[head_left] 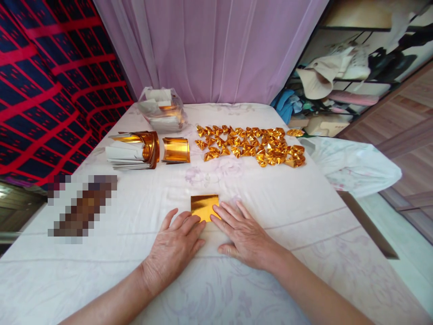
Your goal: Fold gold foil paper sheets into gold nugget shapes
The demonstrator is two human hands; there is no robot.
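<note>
"So, containers first?"

"Clear plastic bag at the far left of the table, crumpled, thin-walled. Inside: pale paper bundles, a glint of gold between them. Far right, a shelf rack carries a pale cap and dark shoes; a whitish bag bulges beside the table's right edge, contents hidden."

"And the work in hand?"

"One gold sheet, rectangular, mirror-bright, lying flat at the near middle of the table. Left hand: loose, palm down, fingertips on the sheet's near left edge. Right hand: also unclenched, fingers spread, tips over its right edge. Neither grips anything."

"Other materials?"

"Left, beyond the hands: a thick curled stack, metallic gold on one face, dull pale on the other, edges fanned. Just right of it, a smaller stack, gold side up, gently bowed. Farther right, folded gold pieces, creased and pointed, in uneven rows, crowded at the right end."

"Table covering?"

"Pale cloth, faint purple floral print, shallow creases. Behind it, a sheer lilac curtain in soft vertical folds."
</note>
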